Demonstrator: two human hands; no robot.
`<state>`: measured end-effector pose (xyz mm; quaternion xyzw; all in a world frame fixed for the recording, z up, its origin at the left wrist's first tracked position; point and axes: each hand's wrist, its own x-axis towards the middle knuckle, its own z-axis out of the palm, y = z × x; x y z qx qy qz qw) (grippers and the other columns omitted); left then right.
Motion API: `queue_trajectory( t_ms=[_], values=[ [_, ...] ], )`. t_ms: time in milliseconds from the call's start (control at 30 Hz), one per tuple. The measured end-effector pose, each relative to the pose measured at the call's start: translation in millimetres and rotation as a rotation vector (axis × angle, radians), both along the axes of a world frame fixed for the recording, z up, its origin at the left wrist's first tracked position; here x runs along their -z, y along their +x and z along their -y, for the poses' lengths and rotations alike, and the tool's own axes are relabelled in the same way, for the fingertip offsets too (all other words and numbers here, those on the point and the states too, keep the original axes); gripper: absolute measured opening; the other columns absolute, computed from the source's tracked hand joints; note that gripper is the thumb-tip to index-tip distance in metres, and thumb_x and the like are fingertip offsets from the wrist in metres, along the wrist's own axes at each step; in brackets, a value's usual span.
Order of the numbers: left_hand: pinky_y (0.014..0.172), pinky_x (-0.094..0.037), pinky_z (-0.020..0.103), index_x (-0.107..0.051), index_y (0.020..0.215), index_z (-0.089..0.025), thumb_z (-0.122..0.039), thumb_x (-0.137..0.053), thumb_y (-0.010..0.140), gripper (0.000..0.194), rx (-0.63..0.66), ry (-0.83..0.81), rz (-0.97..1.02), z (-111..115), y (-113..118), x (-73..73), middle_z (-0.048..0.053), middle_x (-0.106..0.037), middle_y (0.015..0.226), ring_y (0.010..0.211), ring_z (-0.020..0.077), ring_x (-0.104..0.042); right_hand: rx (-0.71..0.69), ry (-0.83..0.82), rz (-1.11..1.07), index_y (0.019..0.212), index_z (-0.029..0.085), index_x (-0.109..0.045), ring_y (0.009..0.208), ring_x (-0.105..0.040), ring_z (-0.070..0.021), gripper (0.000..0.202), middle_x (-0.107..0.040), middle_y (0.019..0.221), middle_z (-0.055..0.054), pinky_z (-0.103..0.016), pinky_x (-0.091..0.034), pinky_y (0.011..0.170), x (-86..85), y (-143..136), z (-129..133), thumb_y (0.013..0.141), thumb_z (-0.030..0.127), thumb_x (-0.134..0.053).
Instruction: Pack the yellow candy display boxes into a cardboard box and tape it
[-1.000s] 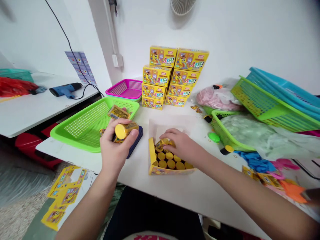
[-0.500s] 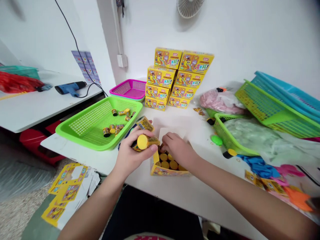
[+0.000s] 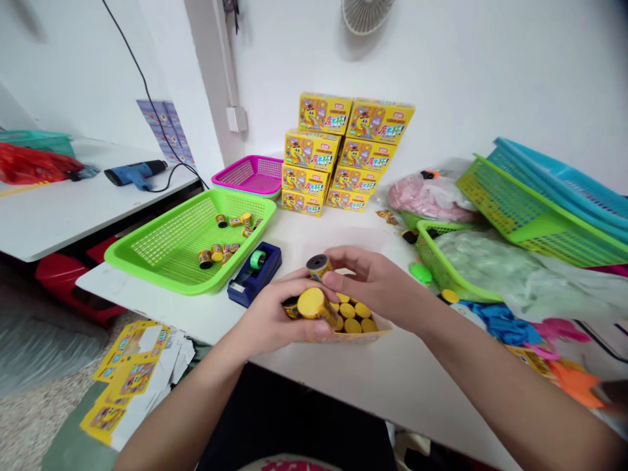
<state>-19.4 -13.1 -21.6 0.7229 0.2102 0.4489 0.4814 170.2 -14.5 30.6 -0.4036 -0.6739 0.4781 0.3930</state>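
Note:
My left hand [image 3: 275,314] is closed around small yellow cylinders. One shows its plain yellow end [image 3: 311,303] towards me, and a dark end [image 3: 290,307] peeks out beside it. Between my right hand's thumb and fingers [image 3: 367,281] is another small printed cylinder [image 3: 320,267], its black end upward. Both hands are over a yellow carton [image 3: 360,337], low on the table. Rows of cylinders [image 3: 352,326] stand inside it with yellow ends up. My hands and forearm hide its left and far parts.
A green basket [image 3: 142,267] with several loose cylinders lies left, beside a blue tape dispenser [image 3: 255,278]. Stacked yellow boxes [image 3: 314,152] stand by the wall. A green basket of plastic bags [image 3: 461,281] and coloured balloon-like pieces [image 3: 505,327] crowd the right.
My right hand has come up out of the carton and now pinches a cylinder black end up. My left hand has moved right, over the carton, uncovering the tape dispenser.

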Motion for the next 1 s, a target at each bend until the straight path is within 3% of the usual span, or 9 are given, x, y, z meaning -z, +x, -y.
queue_trajectory(
  t_ms=[133,300,433,500,633,733,867,1000],
  values=[
    [0.082,-0.053,0.029,-0.069,0.108,-0.023,-0.042,-0.069,0.085,0.03,-0.08,-0.159,0.081,1.0,2.2,1.5,0.009,-0.06,0.125,0.106,0.0238,-0.061,0.145,0.058,-0.181,0.102,0.024,-0.064,0.092,-0.066,-0.0186,0.037,-0.067,0.103,-0.003,-0.038,-0.056,0.082,0.9,11.7,1.1,0.072,0.04,-0.08],
    [0.081,-0.051,0.026,-0.057,0.117,-0.022,-0.033,-0.078,0.077,0.046,-0.246,-0.118,-0.005,-3.7,3.5,-0.8,0.003,-0.064,0.096,0.093,0.0174,-0.063,0.226,0.362,0.216,0.099,0.028,-0.073,0.097,-0.064,-0.0228,0.023,-0.062,0.108,-0.006,-0.04,-0.055,0.085,-5.3,32.8,1.5,0.076,0.033,-0.074],
    [0.077,-0.05,0.026,-0.039,0.115,-0.024,-0.027,-0.085,0.068,0.066,-0.247,-0.076,-0.059,-7.9,5.8,-2.6,-0.002,-0.061,0.086,0.087,0.0166,-0.065,0.114,0.419,0.452,0.116,0.033,-0.068,0.103,-0.064,-0.0254,0.041,-0.065,0.111,-0.005,-0.042,-0.054,0.09,-5.2,32.9,3.8,0.077,0.022,-0.07],
    [0.078,-0.051,0.028,-0.036,0.116,-0.025,-0.026,-0.086,0.066,0.071,-0.195,-0.048,-0.09,-9.9,7.2,-2.7,0.0,-0.061,0.093,0.091,0.0181,-0.066,0.01,0.397,0.483,0.123,0.035,-0.064,0.106,-0.064,-0.0252,0.049,-0.066,0.114,-0.003,-0.043,-0.053,0.092,-3.6,27.1,3.1,0.077,0.017,-0.067],
    [0.092,-0.051,0.033,-0.034,0.12,-0.026,-0.024,-0.085,0.067,0.074,-0.14,0.037,-0.055,-14.5,10.4,-4.2,0.006,-0.058,0.112,0.108,0.0215,-0.064,-0.132,0.425,0.475,0.119,0.04,-0.067,0.119,-0.057,-0.0246,0.048,-0.064,0.121,0.0,-0.044,-0.047,0.104,-0.6,21.0,-3.0,0.08,0.013,-0.061],
    [0.095,-0.051,0.035,-0.031,0.122,-0.026,-0.022,-0.085,0.067,0.077,-0.123,0.062,-0.038,-18.1,10.6,-6.2,0.009,-0.056,0.118,0.114,0.0227,-0.061,-0.117,0.45,0.497,0.117,0.038,-0.068,0.114,-0.059,-0.0228,0.046,-0.061,0.121,-0.002,-0.041,-0.049,0.1,2.7,30.0,-8.0,0.081,0.012,-0.058],
    [0.089,-0.054,0.032,-0.029,0.119,-0.027,-0.018,-0.076,0.076,0.064,-0.198,-0.007,0.006,-21.0,6.7,-5.4,0.009,-0.059,0.118,0.106,0.0188,-0.065,0.009,0.448,0.752,0.117,0.032,-0.067,0.084,-0.064,-0.017,0.046,-0.058,0.109,-0.006,-0.035,-0.054,0.081,15.4,45.7,-11.4,0.082,0.004,-0.054],
    [0.09,-0.055,0.033,-0.027,0.114,-0.028,-0.013,-0.073,0.077,0.061,-0.176,-0.084,0.167,-16.7,7.5,-2.9,0.01,-0.061,0.125,0.106,0.0188,-0.067,0.055,0.498,1.11,0.109,0.021,-0.069,0.096,-0.06,-0.0278,0.037,-0.061,0.1,-0.012,-0.042,-0.052,0.085,40.5,40.1,-15.5,0.08,0.002,-0.061]
  ],
)
